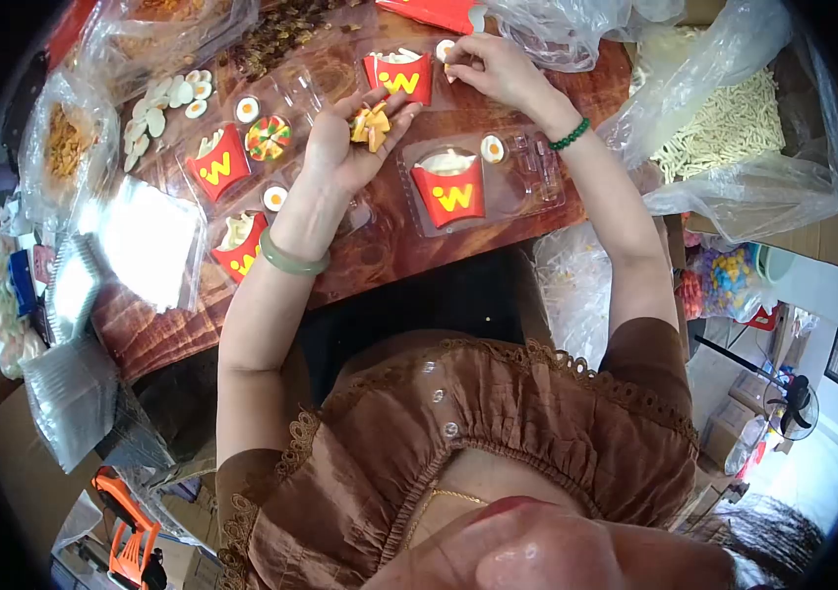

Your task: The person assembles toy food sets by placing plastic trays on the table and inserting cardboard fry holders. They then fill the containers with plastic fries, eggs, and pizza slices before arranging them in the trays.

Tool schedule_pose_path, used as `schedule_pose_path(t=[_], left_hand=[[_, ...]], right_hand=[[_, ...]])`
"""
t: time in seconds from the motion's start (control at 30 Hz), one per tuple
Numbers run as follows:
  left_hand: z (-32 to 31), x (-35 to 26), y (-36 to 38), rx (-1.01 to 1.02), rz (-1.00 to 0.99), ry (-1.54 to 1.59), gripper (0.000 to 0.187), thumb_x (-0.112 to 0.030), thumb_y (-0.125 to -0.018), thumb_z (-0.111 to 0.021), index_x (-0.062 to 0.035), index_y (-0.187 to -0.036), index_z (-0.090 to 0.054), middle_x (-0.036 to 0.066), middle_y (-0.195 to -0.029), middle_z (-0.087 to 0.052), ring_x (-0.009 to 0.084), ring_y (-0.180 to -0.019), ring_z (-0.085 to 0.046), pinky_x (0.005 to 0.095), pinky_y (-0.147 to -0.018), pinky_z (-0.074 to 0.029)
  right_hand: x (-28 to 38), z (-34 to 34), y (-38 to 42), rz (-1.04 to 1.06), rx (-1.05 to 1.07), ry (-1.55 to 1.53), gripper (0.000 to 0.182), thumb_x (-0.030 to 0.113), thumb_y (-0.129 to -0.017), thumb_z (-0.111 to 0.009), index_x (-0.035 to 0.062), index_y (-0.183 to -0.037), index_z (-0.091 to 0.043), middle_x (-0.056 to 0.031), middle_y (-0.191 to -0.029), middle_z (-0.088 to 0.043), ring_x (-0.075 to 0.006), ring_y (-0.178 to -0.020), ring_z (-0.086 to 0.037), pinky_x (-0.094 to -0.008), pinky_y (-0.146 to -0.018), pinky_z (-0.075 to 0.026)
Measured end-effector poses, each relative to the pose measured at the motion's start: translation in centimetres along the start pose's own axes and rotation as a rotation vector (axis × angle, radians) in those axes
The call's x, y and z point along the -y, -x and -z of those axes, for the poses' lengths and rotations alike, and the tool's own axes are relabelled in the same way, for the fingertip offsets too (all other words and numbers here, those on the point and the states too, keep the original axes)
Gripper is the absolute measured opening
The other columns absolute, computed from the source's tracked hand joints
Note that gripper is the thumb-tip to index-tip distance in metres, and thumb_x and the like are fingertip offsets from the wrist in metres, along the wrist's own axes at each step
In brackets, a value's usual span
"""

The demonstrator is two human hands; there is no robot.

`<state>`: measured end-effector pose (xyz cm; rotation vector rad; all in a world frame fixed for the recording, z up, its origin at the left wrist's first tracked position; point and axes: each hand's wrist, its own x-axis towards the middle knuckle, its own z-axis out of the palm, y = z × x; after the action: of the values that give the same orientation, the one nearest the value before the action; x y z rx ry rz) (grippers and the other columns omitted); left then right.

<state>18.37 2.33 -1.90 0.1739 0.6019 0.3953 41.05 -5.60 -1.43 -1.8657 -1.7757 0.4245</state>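
Observation:
Palm up, my left hand point(340, 147) holds several small yellow-orange pieces point(371, 126). My right hand point(503, 74) is closed in a pinch on a small yellow piece, mostly hidden by the fingertips, beside a toy fried egg point(445, 48). Between my hands is a red fries box point(398, 79) with a yellow mark. Another red fries box point(450, 194) lies in a clear plastic tray point(537, 202) with an egg point(492, 149). To the left are two more fries boxes point(216, 171) point(242, 246), two eggs point(247, 110) point(275, 199) and a round, multicoloured disc point(268, 138).
Pale discs and eggs point(155, 110) lie at the left, above shiny clear sheets point(149, 246). A bag of orange pieces point(67, 147) is at the far left. Brown pieces point(276, 34) lie at the back. A plastic-lined box point(832, 231) of pale sticks point(729, 128) stands at the right.

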Motion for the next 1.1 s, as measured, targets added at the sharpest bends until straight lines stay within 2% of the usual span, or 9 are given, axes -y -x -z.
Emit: schedule_pose_path(t=[0.23, 0.3, 0.4, 0.6, 0.77, 0.83, 0.9, 1.03, 1.1], left_hand=[[-0.3, 0.0, -0.3, -0.009, 0.008, -0.021, 0.037, -0.017, -0.098, -0.026, 0.0096, -0.12, -0.038, 0.029, -0.127, -0.043, 0.0438, -0.122, -0.04, 0.045, -0.102, -0.041], [-0.5, 0.1, -0.1, 0.004, 0.013, -0.036, 0.039, -0.021, -0.099, -0.026, 0.0091, -0.121, -0.038, 0.028, -0.128, -0.043, 0.0433, -0.122, -0.04, 0.0446, -0.101, -0.041], [-0.2, 0.0, 0.0, 0.128, 0.059, 0.011, 0.037, -0.024, -0.099, -0.03, 0.0065, -0.116, -0.043, 0.022, -0.113, -0.052, 0.0397, -0.111, -0.051, 0.0436, -0.092, -0.048], [-1.2, 0.9, 0.1, 0.128, 0.05, -0.037, 0.04, -0.028, -0.099, -0.03, 0.0058, -0.118, -0.043, 0.023, -0.118, -0.051, 0.0396, -0.109, -0.052, 0.0446, -0.093, -0.047], [-0.6, 0.0, 0.1, 0.237, 0.156, -0.031, 0.038, -0.025, -0.099, -0.032, 0.0058, -0.12, -0.04, 0.024, -0.117, -0.051, 0.0399, -0.109, -0.052, 0.0412, -0.088, -0.051], [-0.4, -0.2, -0.1, 0.188, 0.126, -0.045, 0.036, -0.022, -0.098, -0.035, 0.0058, -0.12, -0.039, 0.025, -0.116, -0.051, 0.0401, -0.109, -0.052, 0.0382, -0.085, -0.053], [-0.3, -0.3, -0.3, 0.123, 0.091, -0.059, 0.034, -0.019, -0.097, -0.037, 0.0068, -0.119, -0.041, 0.025, -0.115, -0.051, 0.0398, -0.109, -0.053, 0.0372, -0.084, -0.053], [-0.3, -0.2, -0.7, 0.071, 0.076, -0.105, 0.033, -0.015, -0.096, -0.037, 0.0085, -0.118, -0.043, 0.026, -0.119, -0.05, 0.0394, -0.111, -0.051, 0.0366, -0.087, -0.052], [-0.3, -0.2, -0.7, 0.05, 0.063, -0.14, 0.034, -0.015, -0.096, -0.036, 0.0091, -0.12, -0.043, 0.026, -0.124, -0.048, 0.0396, -0.115, -0.049, 0.0371, -0.09, -0.051]], right_hand=[[-1.8, -1.3, 1.1, 0.277, -0.175, 0.171, 0.014, 0.012, -0.084, -0.062, 0.0012, -0.093, -0.062, -0.0039, -0.08, -0.064, -0.0086, -0.065, -0.057, -0.0239, -0.06, -0.045], [-0.5, -1.0, 1.5, -0.098, -0.104, -0.023, 0.015, 0.014, -0.084, -0.064, 0.0014, -0.092, -0.063, -0.0041, -0.08, -0.064, -0.0076, -0.069, -0.058, -0.0222, -0.062, -0.045], [2.7, 0.3, 1.7, -0.148, -0.135, -0.117, 0.016, 0.014, -0.083, -0.065, 0.0011, -0.093, -0.064, -0.0061, -0.085, -0.064, -0.009, -0.071, -0.059, -0.0225, -0.065, -0.046], [5.1, -0.4, 1.3, 0.279, 0.037, -0.202, 0.015, 0.013, -0.086, -0.063, 0.0016, -0.096, -0.064, -0.0033, -0.093, -0.063, -0.0094, -0.083, -0.061, -0.0225, -0.071, -0.048], [4.1, -0.4, 1.9, -0.072, -0.007, -0.708, 0.014, 0.011, -0.088, -0.06, 0.002, -0.098, -0.062, -0.0021, -0.092, -0.063, -0.0078, -0.083, -0.06, -0.0227, -0.071, -0.049], [3.7, 0.4, 2.6, -0.14, -0.038, -0.572, 0.014, 0.01, -0.087, -0.062, 0.0031, -0.098, -0.062, -0.0028, -0.089, -0.062, -0.0086, -0.08, -0.06, -0.0227, -0.067, -0.049], [2.4, 0.4, 3.2, 0.177, -0.207, 0.063, 0.013, 0.009, -0.084, -0.063, 0.004, -0.097, -0.063, -0.0036, -0.086, -0.061, -0.0095, -0.074, -0.06, -0.0239, -0.063, -0.049], [2.2, -0.7, 4.2, 0.319, -0.28, 0.268, 0.013, 0.009, -0.082, -0.065, 0.0051, -0.095, -0.064, -0.004, -0.083, -0.061, -0.0105, -0.068, -0.059, -0.025, -0.058, -0.047], [3.1, -1.2, 4.5, 0.124, -0.275, 0.218, 0.018, 0.019, -0.078, -0.067, 0.0061, -0.091, -0.064, -0.008, -0.082, -0.064, -0.0229, -0.074, -0.063, -0.0301, -0.062, -0.05]])
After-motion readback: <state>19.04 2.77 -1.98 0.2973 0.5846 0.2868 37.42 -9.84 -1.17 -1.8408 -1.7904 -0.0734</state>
